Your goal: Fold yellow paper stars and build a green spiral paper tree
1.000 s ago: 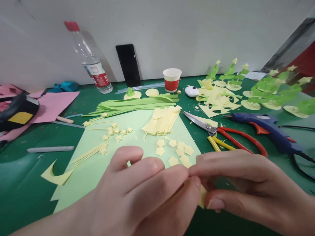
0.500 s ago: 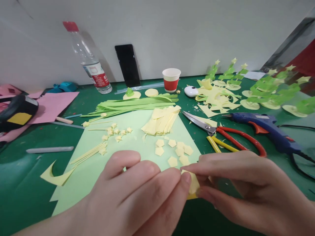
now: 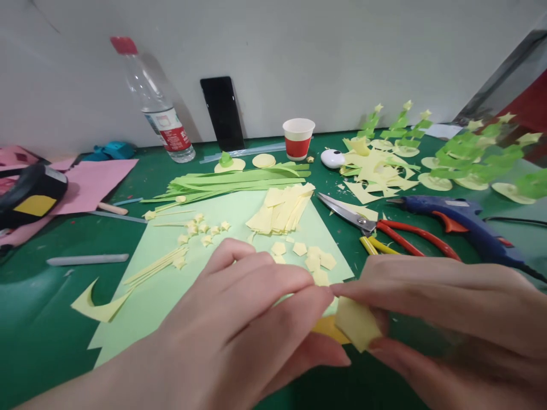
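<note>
In my right hand [image 3: 444, 319] is a pale yellow paper pentagon [image 3: 358, 323], pinched at its edges between thumb and fingers. My left hand [image 3: 260, 319] is beside it, fingers curled and thumb dropped away from them, gripping nothing that I can see. Its foremost fingertip meets my right index fingertip at the pentagon's upper corner. Several flat pentagons [image 3: 327, 261] lie just beyond the hands on pale green sheets [image 3: 171, 307]. Further off are a stack of yellow paper strips [image 3: 280, 209] and small puffy paper stars [image 3: 204, 229].
Scissors [image 3: 363, 223] and a blue glue gun [image 3: 461, 219] lie right. Behind are green strips [image 3: 235, 181], a paper cup [image 3: 298, 142], a phone [image 3: 222, 114] and a bottle [image 3: 166, 125]. Yellow scraps [image 3: 378, 171] and green paper plants [image 3: 470, 154] fill the far right; a tape measure [image 3: 32, 191] stands left.
My left thumb has come away from the pentagon and dropped lower. My right hand has shifted slightly right with the pentagon, which now shows more of its face.
</note>
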Demonstrator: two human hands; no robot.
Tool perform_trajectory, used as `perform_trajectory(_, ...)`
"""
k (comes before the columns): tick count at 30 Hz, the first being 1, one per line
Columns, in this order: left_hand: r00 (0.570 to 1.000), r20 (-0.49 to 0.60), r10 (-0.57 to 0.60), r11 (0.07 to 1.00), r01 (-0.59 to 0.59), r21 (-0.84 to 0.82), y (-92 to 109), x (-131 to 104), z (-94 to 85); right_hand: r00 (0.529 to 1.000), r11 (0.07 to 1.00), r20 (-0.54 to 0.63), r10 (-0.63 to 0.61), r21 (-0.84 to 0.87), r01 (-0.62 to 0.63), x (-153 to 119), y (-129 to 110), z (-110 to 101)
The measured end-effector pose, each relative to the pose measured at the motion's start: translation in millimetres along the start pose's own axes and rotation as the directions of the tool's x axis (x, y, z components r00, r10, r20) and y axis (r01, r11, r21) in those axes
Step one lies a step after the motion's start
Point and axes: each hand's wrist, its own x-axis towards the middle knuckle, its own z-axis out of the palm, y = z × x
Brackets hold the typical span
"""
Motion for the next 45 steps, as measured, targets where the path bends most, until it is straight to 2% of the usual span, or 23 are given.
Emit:
perform_trajectory(3, 0.997, 0.07, -0.038, 0.999, 0.041, -0.032, 0, -2, 0.4, 0.994, 0.986, -0.006, -0.113, -0.125, 0.112, 5, -3, -2)
perform_trajectory(7, 0.978, 0.186, -0.096, 0.986, 0.119, -0.117, 0, -5, 1.8, 0.984, 0.946, 0.051, -0.173, -0.27, 0.18, 8, -4, -4)
perform_trajectory(10, 0.961, 0.251, -0.118, 0.987, 0.14, -0.072, 0, -5, 2.3, 0.975, 0.919, 0.044, -0.216, -0.329, 0.218, 2, 0, -4)
perform_trajectory(12, 0.971, 0.224, -0.086, 0.996, 0.084, 0.016, 0, -4, 3.0, 0.974, 0.915, 0.079, -0.212, -0.333, 0.226, -2, 2, -4)
perform_trajectory(15, 0.991, 0.131, 0.025, 0.99, -0.043, 0.136, 1, -3, 4.7, 0.974, 0.931, 0.14, -0.175, -0.297, 0.21, -4, 3, -5)
perform_trajectory(17, 0.994, 0.093, 0.065, 0.982, -0.08, 0.173, 2, -3, 6.1, 0.976, 0.944, 0.156, -0.15, -0.272, 0.188, -2, 3, -5)
perform_trajectory(22, 0.996, 0.072, 0.044, 0.987, -0.055, 0.15, 2, -4, 7.5, 0.976, 0.962, 0.167, -0.137, -0.214, 0.171, 2, 4, -6)
perform_trajectory(26, 0.995, 0.1, 0.029, 0.99, -0.042, 0.132, 2, -3, 7.7, 0.969, 0.957, 0.191, -0.154, -0.214, 0.194, 6, 1, -8)
perform_trajectory(31, 0.993, 0.096, 0.063, 0.989, -0.075, 0.131, 2, -5, 7.8, 0.944, 0.884, 0.158, -0.289, -0.334, 0.327, 7, 0, -10)
perform_trajectory(37, 0.991, 0.117, 0.064, 0.995, -0.072, 0.069, 3, -6, 9.7, 0.907, 0.796, 0.071, -0.415, -0.454, 0.4, 5, 1, -8)
perform_trajectory(45, 0.988, 0.054, 0.142, 0.986, -0.146, 0.081, 2, -4, 12.1, 0.922, 0.836, 0.067, -0.382, -0.4, 0.376, 3, 3, -6)
